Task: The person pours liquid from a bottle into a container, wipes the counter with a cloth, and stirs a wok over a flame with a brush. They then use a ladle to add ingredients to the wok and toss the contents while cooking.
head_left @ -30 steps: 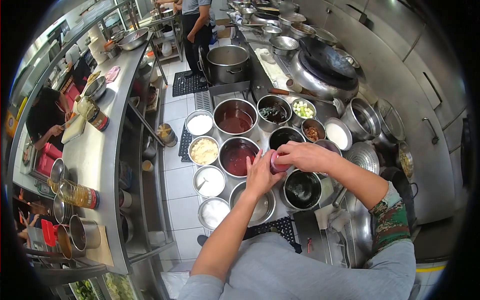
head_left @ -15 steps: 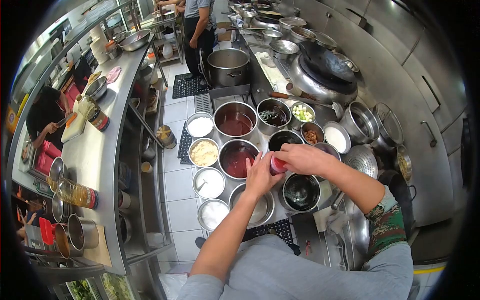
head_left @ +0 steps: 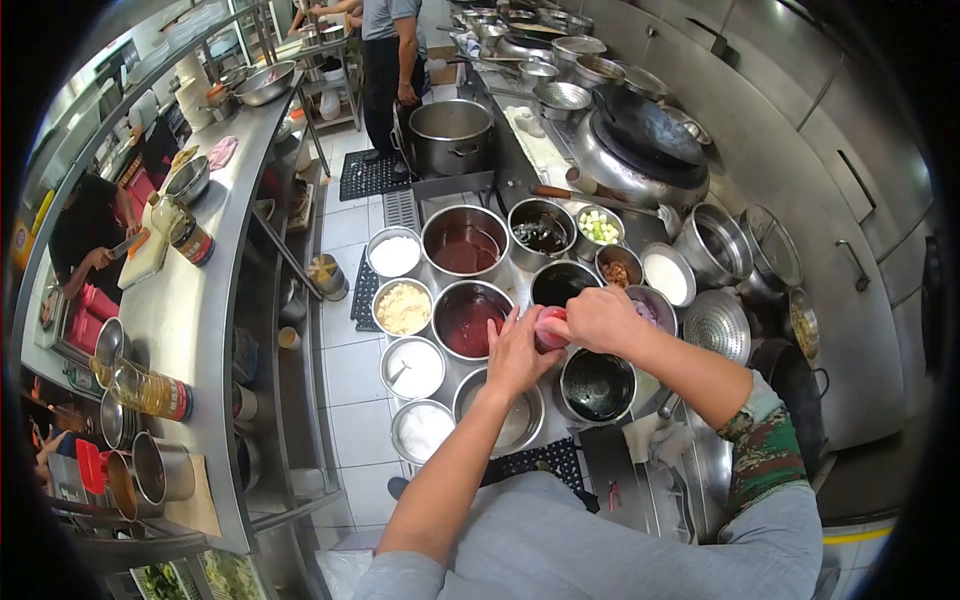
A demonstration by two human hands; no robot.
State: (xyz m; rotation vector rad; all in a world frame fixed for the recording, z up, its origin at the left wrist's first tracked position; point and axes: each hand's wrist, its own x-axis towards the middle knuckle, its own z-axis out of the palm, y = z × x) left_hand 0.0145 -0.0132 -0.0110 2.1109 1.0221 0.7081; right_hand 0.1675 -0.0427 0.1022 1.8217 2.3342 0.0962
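Note:
My left hand (head_left: 517, 352) is closed around the side of a small red container (head_left: 550, 328). My right hand (head_left: 603, 318) grips the top of the same container from the other side. Both hands are above a cluster of steel pots. Just left of them is a pot of dark red liquid (head_left: 468, 320); below right stands a pot of dark liquid (head_left: 597, 386). Around these are a bowl of yellowish crumbly food (head_left: 404, 307), bowls of white powder (head_left: 412, 367), a pot of chopped green vegetable (head_left: 600, 226) and a bowl of white liquid (head_left: 668, 276).
A large stockpot (head_left: 450, 135) stands ahead, near a standing person (head_left: 390, 70). On the left, a steel counter (head_left: 240, 200) holds oil bottles (head_left: 150, 390). Behind it a person holds a knife (head_left: 127, 243). A wok (head_left: 650, 125) and strainers (head_left: 717, 325) are on the right.
The view has shifted slightly. My right hand has turned on the red container, and more of the container's pinkish-red side shows. A bowl with purple pieces now shows beside my right hand.

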